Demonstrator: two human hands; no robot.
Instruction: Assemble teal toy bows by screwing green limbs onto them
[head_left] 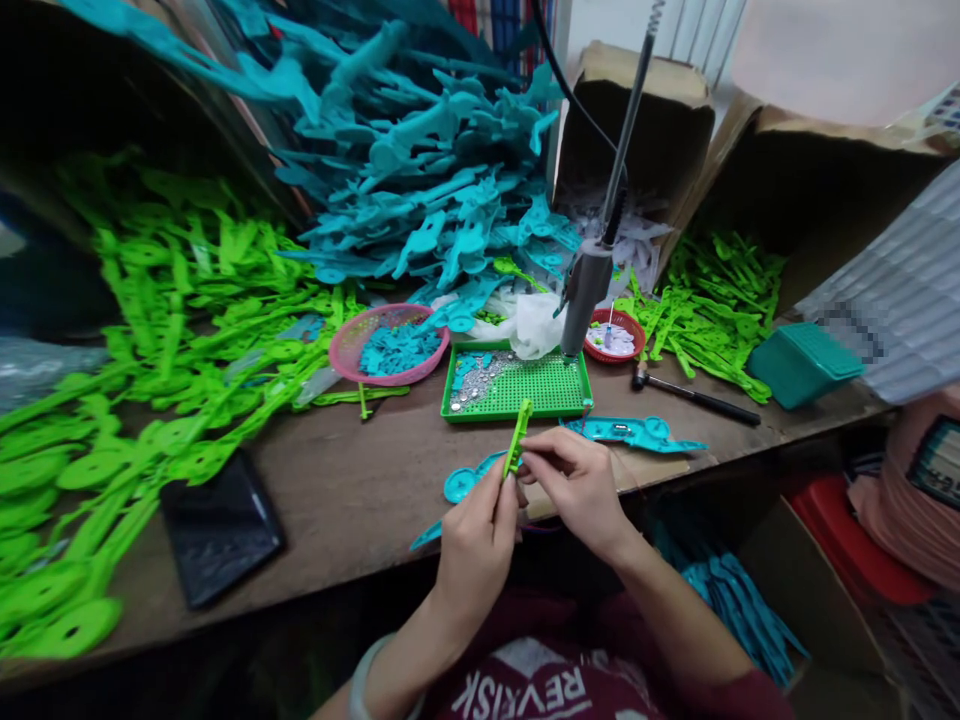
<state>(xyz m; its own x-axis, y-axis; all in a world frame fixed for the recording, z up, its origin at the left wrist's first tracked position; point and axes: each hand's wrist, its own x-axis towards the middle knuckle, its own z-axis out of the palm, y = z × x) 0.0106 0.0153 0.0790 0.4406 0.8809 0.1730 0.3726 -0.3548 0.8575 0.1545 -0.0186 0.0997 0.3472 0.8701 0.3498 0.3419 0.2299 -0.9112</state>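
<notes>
My left hand (478, 535) pinches a slim bright-green plastic piece (519, 432), which stands upright with small knobs along one side. My right hand (581, 485) has its fingertips pressed together against that side of the green piece; anything between them is too small to make out. Beneath my hands lies a blue plastic shell (461, 484), partly covered by the left hand. Another blue shell (634, 432), with small parts inside, rests just right of my right hand. Beyond the hands sits a green perforated tray (536, 392) holding small silvery parts and some blue pieces.
An electric screwdriver (586, 295) hangs over the tray. Left stand a pink basket (346, 355), a black phone-like slab (221, 530) and heaped green pieces (150, 430). Blue pieces (427, 170) pile up behind. To the right are a red basket (636, 345), hammer (697, 398) and teal container (806, 362).
</notes>
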